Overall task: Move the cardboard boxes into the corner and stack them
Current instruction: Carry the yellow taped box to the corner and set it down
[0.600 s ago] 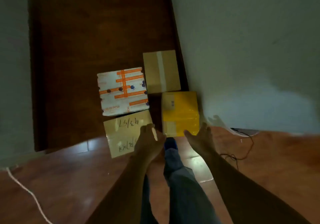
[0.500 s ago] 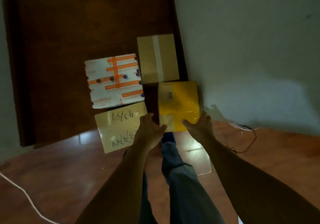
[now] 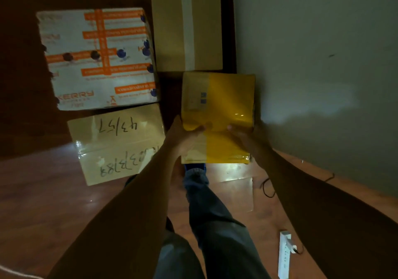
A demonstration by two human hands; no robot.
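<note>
Boxes first: the yellow box point(image 3: 228, 97) is the one in hand, gripped from both sides w/ the left hand point(image 3: 183, 137) on its near-left edge and the right hand point(image 3: 242, 135) on its near-right. Fingers point(image 3: 197, 127) of both hands wrap over the top face, thumbs seem to go under the near side, so both are closed on it, not spread. Looks slightly raised off the floor point(image 3: 43, 203), can't tell for sure in this dim light.

It sits right by the wall point(image 3: 312, 63), directly ahead of the person, just past the feet. Long axis runs away from the body, twd the corner. Both hands about equally near, grip is at the near end, so the far end is unsupported & may dip.

Other 3 boxes: plain brown box point(image 3: 187, 24) straight beyond it, deepest in the corner; white-and-orange box point(image 3: 97, 59) to the left; brown box w/ handwritten numbers point(image 3: 116, 143) near-left, touching the white one.

Judgement: next move prob. forward & up, onto the plain brown box. Watch the glossy tape, could slip. Power strip point(image 3: 285, 255) and cable point(image 3: 267, 188) lie on the floor near the right foot.
</note>
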